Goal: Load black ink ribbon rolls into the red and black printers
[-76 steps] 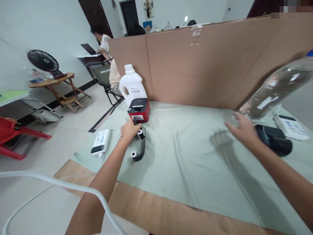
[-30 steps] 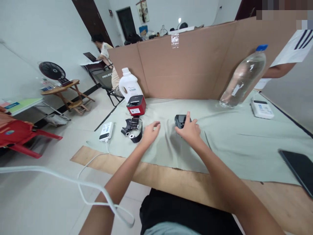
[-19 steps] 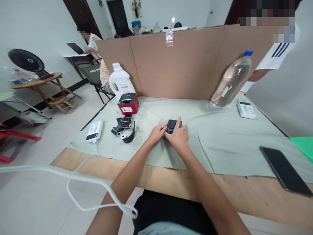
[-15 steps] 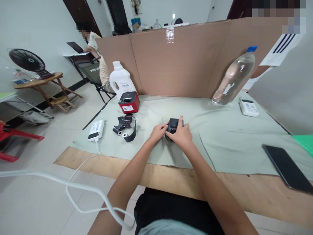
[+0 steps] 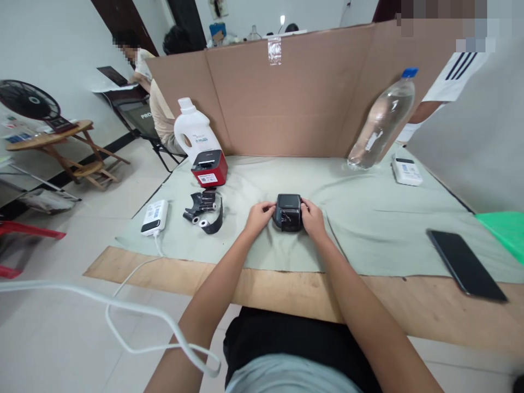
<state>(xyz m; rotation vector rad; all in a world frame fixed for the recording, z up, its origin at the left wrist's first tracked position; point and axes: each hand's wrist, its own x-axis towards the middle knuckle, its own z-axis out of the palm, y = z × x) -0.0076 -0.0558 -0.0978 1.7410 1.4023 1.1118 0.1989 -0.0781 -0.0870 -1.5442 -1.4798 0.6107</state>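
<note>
A small black box-shaped device [image 5: 289, 213], looking like a portable label printer, sits on the pale green cloth [image 5: 262, 254]. It has a flat top panel and a glossy front. My left hand [image 5: 261, 214] pinches its left side, thumb and fingers together. On the opposite side, my right hand [image 5: 312, 217] grips the right edge with fingers closed. To the left lie several small dark rolls [image 5: 202, 206], one with a curled black strip [image 5: 216, 218]. Behind them stands a red and black box-like device [image 5: 209, 168] with a white label.
A white jug [image 5: 196, 131] stands against the cardboard screen [image 5: 286, 103]. A water bottle [image 5: 382, 123] leans at the right. White power banks [image 5: 154, 217] lie at both sides, the left one cabled. A phone [image 5: 466, 265] rests at the right front. Other people sit beyond.
My right hand has come off the device's top and front onto its right side, uncovering the top and front. My left hand stays at the left side. The view has shifted slightly.
</note>
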